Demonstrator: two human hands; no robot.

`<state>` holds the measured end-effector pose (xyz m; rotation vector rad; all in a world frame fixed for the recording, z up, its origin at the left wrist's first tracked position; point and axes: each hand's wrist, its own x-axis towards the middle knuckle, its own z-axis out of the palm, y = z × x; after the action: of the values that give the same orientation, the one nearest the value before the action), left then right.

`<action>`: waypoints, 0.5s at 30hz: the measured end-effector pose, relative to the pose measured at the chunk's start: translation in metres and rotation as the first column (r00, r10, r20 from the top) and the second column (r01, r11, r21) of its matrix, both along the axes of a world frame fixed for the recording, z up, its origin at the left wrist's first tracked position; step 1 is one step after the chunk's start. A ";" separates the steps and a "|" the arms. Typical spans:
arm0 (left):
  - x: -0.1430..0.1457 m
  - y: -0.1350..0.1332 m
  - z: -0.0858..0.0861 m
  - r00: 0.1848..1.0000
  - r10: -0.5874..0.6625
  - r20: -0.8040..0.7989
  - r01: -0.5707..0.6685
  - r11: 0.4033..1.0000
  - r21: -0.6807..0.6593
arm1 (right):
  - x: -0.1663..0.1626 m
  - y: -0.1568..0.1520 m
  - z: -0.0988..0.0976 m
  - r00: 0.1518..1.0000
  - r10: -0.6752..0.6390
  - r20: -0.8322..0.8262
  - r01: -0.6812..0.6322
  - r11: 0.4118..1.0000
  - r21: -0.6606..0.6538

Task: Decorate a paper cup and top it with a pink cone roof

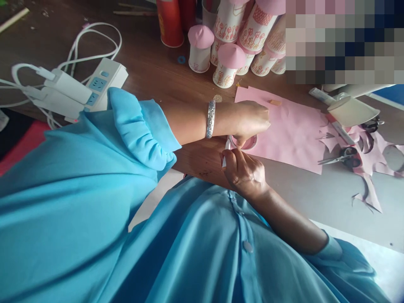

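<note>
A sheet of pink paper [293, 130] lies on the table under both hands. On its near left corner sits a white ring [255, 145] like a tape roll, with pink showing through its middle. My left hand [251, 120], with a silver bangle at the wrist, bends over this ring, thumb pressed on it and fingers curled, partly hiding it. Closed in a grip, my right hand [244, 170] holds a slim white pen-like stick [227, 147] at the ring's left edge. Its tip is hard to make out.
Scissors [341, 159] and cut pink scraps [368, 162] lie right of the sheet, near a tipped paper cup [353, 110]. Decorated cups with pink cone tops [232, 56] and a red can [170, 23] stand behind. A power strip [109, 78] with cables is at left.
</note>
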<state>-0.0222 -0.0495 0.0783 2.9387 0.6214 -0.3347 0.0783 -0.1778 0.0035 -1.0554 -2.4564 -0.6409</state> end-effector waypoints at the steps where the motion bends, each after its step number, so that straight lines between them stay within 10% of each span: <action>1: 0.000 0.001 -0.001 1.000 -0.002 0.011 0.002 1.000 -0.007 | 0.002 -0.002 0.001 1.000 0.006 -0.002 -0.006 1.000 -0.021; 15: 0.000 0.009 -0.006 0.997 0.063 -0.053 -0.067 0.995 -0.072 | 0.033 -0.015 0.002 0.980 0.066 -0.187 -0.107 0.970 -0.219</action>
<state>-0.0217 -0.0403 0.0721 2.8409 0.6942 -0.4175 0.1111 -0.1927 0.0058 -1.0316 -2.4422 -0.2278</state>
